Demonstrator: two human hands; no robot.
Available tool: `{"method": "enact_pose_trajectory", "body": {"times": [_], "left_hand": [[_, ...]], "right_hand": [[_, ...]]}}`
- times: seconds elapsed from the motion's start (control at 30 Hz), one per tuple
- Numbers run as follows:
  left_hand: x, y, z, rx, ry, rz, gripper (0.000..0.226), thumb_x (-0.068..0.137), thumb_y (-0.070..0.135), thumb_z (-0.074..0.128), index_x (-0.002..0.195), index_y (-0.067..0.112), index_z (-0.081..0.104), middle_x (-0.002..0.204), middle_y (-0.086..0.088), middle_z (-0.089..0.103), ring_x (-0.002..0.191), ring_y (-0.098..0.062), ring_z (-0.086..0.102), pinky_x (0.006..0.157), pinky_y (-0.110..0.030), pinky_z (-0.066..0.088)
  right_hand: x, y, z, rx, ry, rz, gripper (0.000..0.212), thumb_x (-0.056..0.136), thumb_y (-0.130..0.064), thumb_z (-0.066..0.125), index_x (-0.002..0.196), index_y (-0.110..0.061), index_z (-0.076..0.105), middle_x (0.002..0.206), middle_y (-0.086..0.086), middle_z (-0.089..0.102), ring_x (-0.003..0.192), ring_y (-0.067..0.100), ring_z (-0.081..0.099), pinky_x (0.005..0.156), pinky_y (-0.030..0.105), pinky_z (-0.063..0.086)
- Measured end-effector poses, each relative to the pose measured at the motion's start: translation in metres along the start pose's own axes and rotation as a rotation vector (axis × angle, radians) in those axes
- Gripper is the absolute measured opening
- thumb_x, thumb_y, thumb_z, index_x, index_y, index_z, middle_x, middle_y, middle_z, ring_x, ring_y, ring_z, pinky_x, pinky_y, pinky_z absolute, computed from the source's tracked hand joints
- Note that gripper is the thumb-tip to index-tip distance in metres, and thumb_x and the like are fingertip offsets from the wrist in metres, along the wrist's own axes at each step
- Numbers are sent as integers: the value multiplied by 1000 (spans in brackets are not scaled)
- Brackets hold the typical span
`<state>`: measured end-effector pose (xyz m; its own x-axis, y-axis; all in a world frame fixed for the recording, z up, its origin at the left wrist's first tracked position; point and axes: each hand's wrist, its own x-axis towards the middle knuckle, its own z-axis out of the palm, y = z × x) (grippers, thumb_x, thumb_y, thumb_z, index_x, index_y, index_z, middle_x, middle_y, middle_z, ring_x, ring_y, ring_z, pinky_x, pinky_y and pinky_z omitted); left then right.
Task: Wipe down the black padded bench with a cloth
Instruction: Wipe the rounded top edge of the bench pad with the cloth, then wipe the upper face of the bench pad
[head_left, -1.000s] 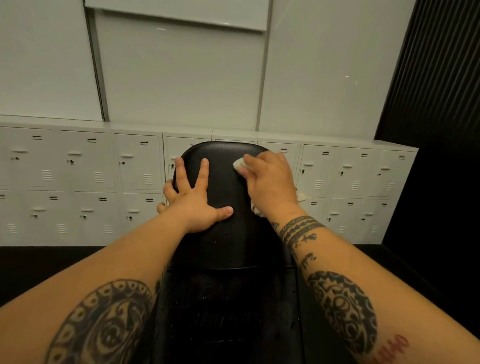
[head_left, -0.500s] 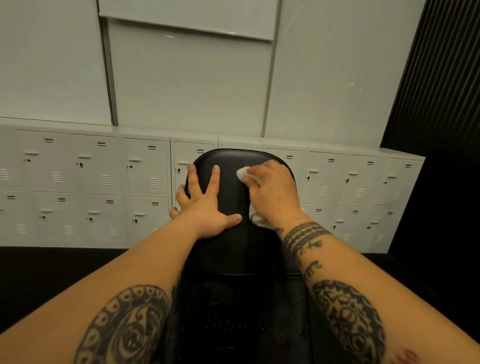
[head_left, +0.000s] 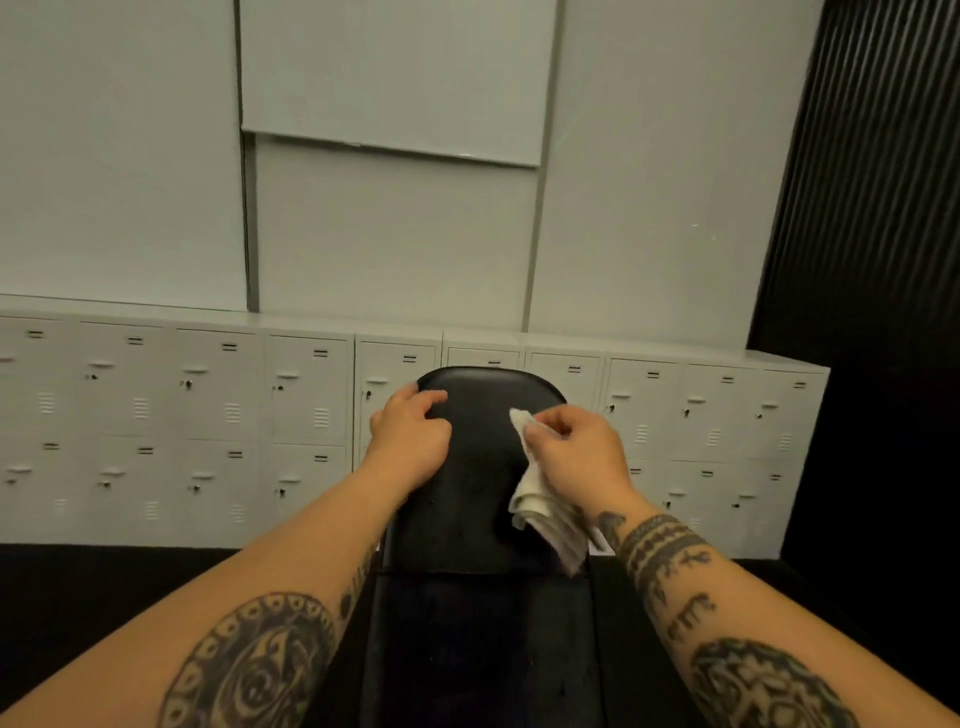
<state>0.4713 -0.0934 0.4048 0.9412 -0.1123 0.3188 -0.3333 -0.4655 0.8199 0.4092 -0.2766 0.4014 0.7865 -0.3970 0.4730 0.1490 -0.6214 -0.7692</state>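
Observation:
The black padded bench (head_left: 478, 467) runs away from me down the middle, its rounded far end near the lockers. My left hand (head_left: 410, 441) sits on the bench's far left edge, fingers curled over the pad's rim. My right hand (head_left: 576, 457) pinches a white folded cloth (head_left: 540, 504) over the right side of the pad; the cloth hangs down below the hand toward the bench's right edge. Small droplets show on the nearer pad section.
A row of white lockers (head_left: 208, 415) stands against the wall just behind the bench's far end. A black ribbed wall (head_left: 872, 208) closes the right side. Dark floor (head_left: 104, 582) lies on both sides of the bench.
My left hand went from lying flat with spread fingers to curling on the pad's left edge. My right hand lifted the cloth, which now hangs loose. The view tilted upward.

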Motion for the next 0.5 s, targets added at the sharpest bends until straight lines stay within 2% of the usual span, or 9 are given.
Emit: {"method": "enact_pose_trajectory", "body": {"times": [0.07, 0.13, 0.17, 0.23, 0.3, 0.4, 0.5], "left_hand": [[-16, 10, -3, -307, -146, -22, 39, 101, 29, 55, 140, 32, 57, 145, 1, 56, 130, -22, 51, 111, -44, 42], [-30, 15, -1, -540, -332, -4, 39, 101, 45, 54, 139, 36, 57, 133, 2, 66, 123, -24, 60, 106, -49, 49], [-35, 17, -2, -561, -328, 35, 41, 101, 48, 55, 140, 35, 55, 131, 0, 68, 121, -25, 63, 105, -49, 50], [-39, 17, -7, -520, -162, 70, 39, 102, 43, 55, 138, 30, 53, 126, -3, 68, 113, -23, 67, 99, -46, 54], [-40, 10, -18, -419, 34, 75, 32, 105, 35, 53, 135, 25, 53, 118, -2, 67, 106, -23, 66, 87, -39, 54], [-36, -20, -41, -162, 243, -32, 44, 106, 49, 42, 135, 16, 45, 112, -5, 64, 98, -25, 63, 79, -37, 48], [-34, -47, -55, -43, 327, -167, 51, 105, 59, 26, 124, 12, 37, 87, -8, 62, 71, -24, 62, 56, -32, 43]], "right_hand": [[-6, -30, 9, 252, 18, 83, 8, 87, -32, 73, 86, -24, 73, 82, -8, 73, 82, 13, 69, 77, 36, 58], [-14, -57, 17, 480, -39, 159, 9, 88, -27, 74, 90, -19, 74, 85, -1, 75, 82, 17, 71, 74, 36, 61], [-19, -69, 19, 582, -108, 196, 11, 91, -25, 71, 96, -16, 74, 89, 2, 76, 81, 16, 71, 70, 32, 61], [-28, -84, 15, 699, -310, 243, 20, 99, -27, 60, 109, -14, 72, 98, 2, 76, 83, 12, 69, 66, 27, 57], [-28, -80, 5, 638, -422, 209, 26, 102, -31, 51, 117, -19, 69, 107, -2, 75, 96, 15, 67, 75, 30, 53], [-18, -45, -16, 554, -170, 233, 22, 99, -27, 56, 115, -17, 69, 106, 0, 73, 92, 14, 61, 70, 27, 48], [-7, 6, -30, 408, 56, 384, 22, 96, -18, 60, 116, -15, 68, 106, 0, 69, 94, 17, 61, 82, 31, 53]]}}
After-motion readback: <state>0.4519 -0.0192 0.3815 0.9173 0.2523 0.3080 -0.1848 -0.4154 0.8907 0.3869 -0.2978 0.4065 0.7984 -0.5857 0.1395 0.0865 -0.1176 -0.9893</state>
